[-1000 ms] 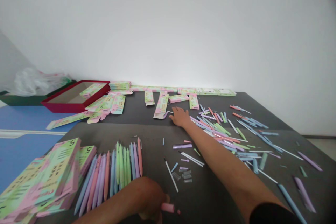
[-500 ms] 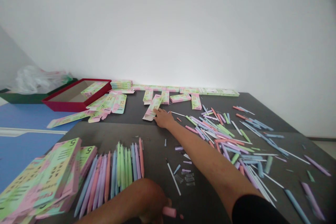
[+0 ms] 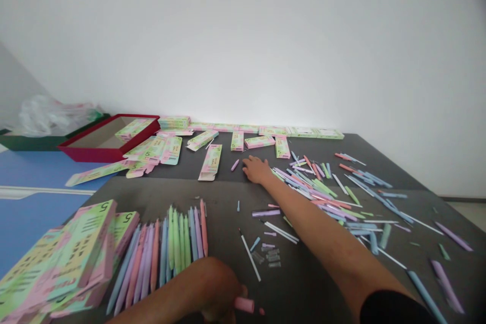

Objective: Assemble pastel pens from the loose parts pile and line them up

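At the bottom edge, my left hand (image 3: 222, 291) is closed around a pink pen barrel (image 3: 244, 305), whose end sticks out to the right; the fingers are partly hidden behind the wrist. My right hand (image 3: 256, 169) reaches far across the table, palm down, fingers loosely apart with nothing visible in them. Just left of its fingertips lies a short purple pen part (image 3: 235, 165). Further left is a flat printed carton (image 3: 211, 161) with its near flap open. Right of my forearm spreads a loose heap of pastel pen parts (image 3: 315, 187).
A row of assembled pastel pens (image 3: 163, 248) lies beside stacked cartons (image 3: 72, 253) at left. White refills (image 3: 249, 254) and small clear caps (image 3: 273, 258) lie mid-table. A red tray (image 3: 94, 154) stands at back left, and more cartons (image 3: 273, 130) line the wall.
My right hand has left the open-flapped carton and moved right. That carton sits nearer, and another behind it has turned and shifted left. My left hand stays with the pink barrel.
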`<state>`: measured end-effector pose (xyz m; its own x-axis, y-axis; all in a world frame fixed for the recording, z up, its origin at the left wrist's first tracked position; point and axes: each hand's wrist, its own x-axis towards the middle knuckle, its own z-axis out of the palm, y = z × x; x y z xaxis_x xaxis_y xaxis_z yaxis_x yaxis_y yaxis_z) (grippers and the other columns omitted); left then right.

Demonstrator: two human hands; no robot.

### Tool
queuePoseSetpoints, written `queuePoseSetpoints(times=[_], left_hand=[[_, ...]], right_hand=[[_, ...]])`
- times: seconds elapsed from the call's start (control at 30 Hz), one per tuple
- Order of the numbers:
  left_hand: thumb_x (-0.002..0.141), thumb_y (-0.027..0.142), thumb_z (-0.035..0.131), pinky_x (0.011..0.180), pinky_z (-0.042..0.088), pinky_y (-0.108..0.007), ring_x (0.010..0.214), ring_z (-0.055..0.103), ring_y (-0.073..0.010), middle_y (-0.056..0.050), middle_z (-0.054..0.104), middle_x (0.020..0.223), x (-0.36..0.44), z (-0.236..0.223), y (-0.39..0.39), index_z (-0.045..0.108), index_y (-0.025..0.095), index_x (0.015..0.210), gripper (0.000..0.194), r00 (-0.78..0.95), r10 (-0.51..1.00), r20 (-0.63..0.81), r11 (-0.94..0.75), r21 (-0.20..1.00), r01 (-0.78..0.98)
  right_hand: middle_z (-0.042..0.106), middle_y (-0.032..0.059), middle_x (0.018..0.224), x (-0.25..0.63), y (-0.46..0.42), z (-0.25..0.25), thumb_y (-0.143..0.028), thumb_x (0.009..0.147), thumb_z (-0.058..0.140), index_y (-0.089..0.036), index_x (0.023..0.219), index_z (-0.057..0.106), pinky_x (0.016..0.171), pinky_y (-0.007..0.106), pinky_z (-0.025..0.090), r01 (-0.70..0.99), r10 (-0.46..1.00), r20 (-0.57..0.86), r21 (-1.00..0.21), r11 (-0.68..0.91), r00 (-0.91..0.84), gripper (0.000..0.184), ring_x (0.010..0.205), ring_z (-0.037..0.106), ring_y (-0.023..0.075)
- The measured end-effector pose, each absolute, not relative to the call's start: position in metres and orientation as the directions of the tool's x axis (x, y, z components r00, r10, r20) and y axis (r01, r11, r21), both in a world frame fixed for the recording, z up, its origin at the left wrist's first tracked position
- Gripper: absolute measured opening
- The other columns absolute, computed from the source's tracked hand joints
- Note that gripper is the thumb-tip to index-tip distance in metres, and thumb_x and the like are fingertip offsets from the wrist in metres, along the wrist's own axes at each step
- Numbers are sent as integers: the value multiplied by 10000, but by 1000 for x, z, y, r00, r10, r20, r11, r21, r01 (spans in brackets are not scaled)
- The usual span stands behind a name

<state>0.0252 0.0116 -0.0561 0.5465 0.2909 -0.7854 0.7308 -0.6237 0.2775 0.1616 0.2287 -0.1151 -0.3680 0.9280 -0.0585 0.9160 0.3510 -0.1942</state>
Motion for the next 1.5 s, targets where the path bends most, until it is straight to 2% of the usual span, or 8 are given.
queuePoseSetpoints(times=[0.13,0.23,0.57,0.77,1.0,1.2,1.37,1.5], left_hand=[[712,354,704,534,460,-321,859,692,-318,-114,744,996,28,-54,10,606,265,1221,526,439,290,-851,-683,137,717],[696,358,720,526,447,-318,841,694,-322,-119,749,966,30,-52,11,595,256,1234,562,445,292,-847,-686,138,714],[744,283,702,526,472,-322,888,687,-334,-146,741,984,35,-44,12,576,195,1265,543,433,236,-870,-715,146,684],[775,327,666,584,496,-357,913,681,-340,-143,726,1046,34,-45,11,577,216,1259,505,433,252,-866,-704,143,695],[729,288,692,585,486,-336,858,690,-315,-113,742,989,30,-50,9,588,254,1237,520,443,300,-845,-704,117,701],[699,317,706,561,459,-320,811,687,-303,-91,747,921,28,-56,8,616,267,1187,499,479,333,-812,-684,141,715],[749,319,676,567,471,-328,864,685,-314,-112,742,982,30,-48,8,586,258,1232,496,456,315,-832,-699,122,705],[750,314,675,565,487,-323,829,693,-298,-105,748,955,30,-48,9,603,254,1210,469,455,314,-833,-702,120,702]], right_hand=[[436,104,1424,194,219,-114,-334,952,385,-245,1328,469,1026,495,322,910,908,-121,-168,380,-401,396,1314,375,254],[482,98,1384,209,207,-114,-311,952,390,-223,1267,519,1018,431,344,904,899,-122,-148,402,-420,352,1278,420,231],[592,132,1216,228,185,-115,-349,945,390,-187,1161,583,932,426,381,924,923,-53,-70,377,-380,332,1116,545,285],[615,105,1168,239,172,-117,-211,935,389,-198,1116,598,940,342,368,915,917,-21,-70,397,-399,277,1112,540,231],[581,108,1207,250,162,-111,-273,922,426,-183,1133,562,969,357,348,929,932,62,-82,360,-356,266,1128,516,232],[503,131,1338,276,162,-122,-337,915,432,-201,1265,499,1002,478,318,976,977,56,-70,207,-203,381,1233,439,295],[525,119,1320,294,158,-130,-303,925,411,-195,1261,526,1005,374,349,965,969,3,-81,248,-249,371,1216,463,239],[518,112,1339,303,155,-128,-279,918,426,-192,1272,520,1028,370,333,950,953,46,-74,302,-300,377,1226,464,230]])
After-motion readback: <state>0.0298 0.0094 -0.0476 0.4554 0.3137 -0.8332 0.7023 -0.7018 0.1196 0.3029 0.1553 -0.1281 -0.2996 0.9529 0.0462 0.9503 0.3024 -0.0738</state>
